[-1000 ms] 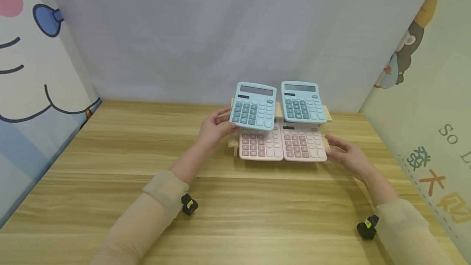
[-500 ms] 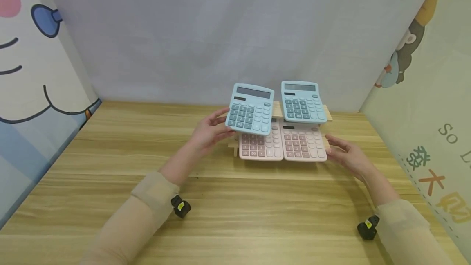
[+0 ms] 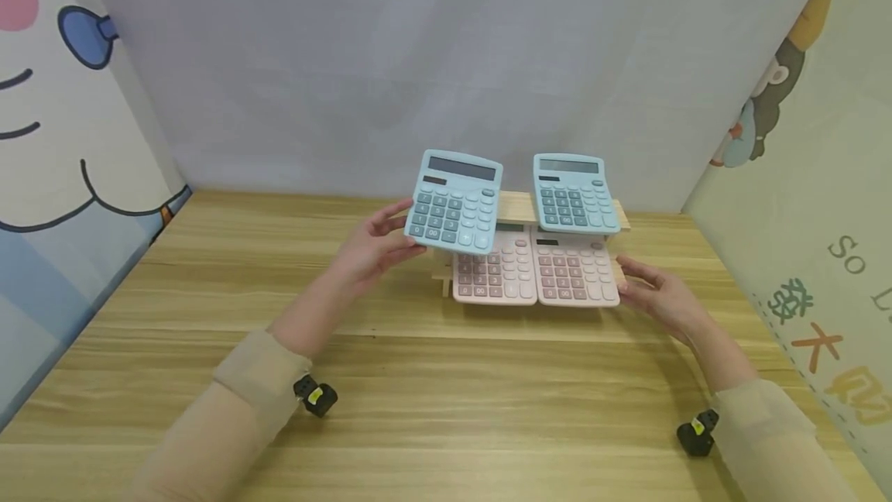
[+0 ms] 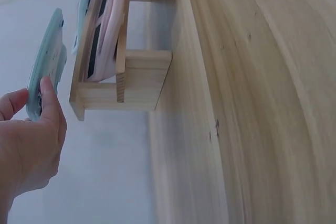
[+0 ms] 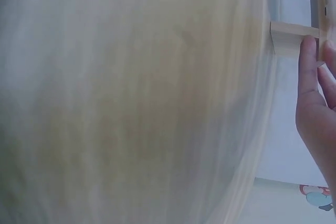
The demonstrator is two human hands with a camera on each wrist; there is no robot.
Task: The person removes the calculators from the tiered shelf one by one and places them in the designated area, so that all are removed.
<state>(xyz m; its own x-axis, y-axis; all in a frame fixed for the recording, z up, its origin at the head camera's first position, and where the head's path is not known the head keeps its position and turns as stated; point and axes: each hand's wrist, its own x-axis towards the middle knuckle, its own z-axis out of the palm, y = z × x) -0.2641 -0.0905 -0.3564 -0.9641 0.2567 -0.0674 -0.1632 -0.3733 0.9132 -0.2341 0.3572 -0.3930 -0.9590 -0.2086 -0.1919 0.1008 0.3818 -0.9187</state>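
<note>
My left hand [image 3: 372,250] pinches a light blue calculator [image 3: 453,204] by its left edge, thumb on one face and fingers on the other. In the left wrist view this calculator [image 4: 46,64] hangs tilted in the air, apart from the wooden rack [image 4: 144,77]. At the rack's right end, my right hand [image 3: 658,294] grips the wood; in the right wrist view its fingers [image 5: 308,66] lie along the rack's end [image 5: 294,35]. A second blue calculator [image 3: 574,192] leans on the upper tier. Two pink calculators stand below, the left one [image 3: 498,285] partly hidden and the right one [image 3: 577,269] in full view.
The rack stands on a wood-grain table [image 3: 488,393] near its back edge, before a pale cloth backdrop [image 3: 348,84]. Printed cartoon panels rise at the left [image 3: 63,122] and the right [image 3: 815,200]. A small black camera is strapped at each wrist.
My left hand has drawn the blue calculator leftward, away from the other blue one, baring the upper slat and more of the left pink calculator. The right hand has stayed in place.
</note>
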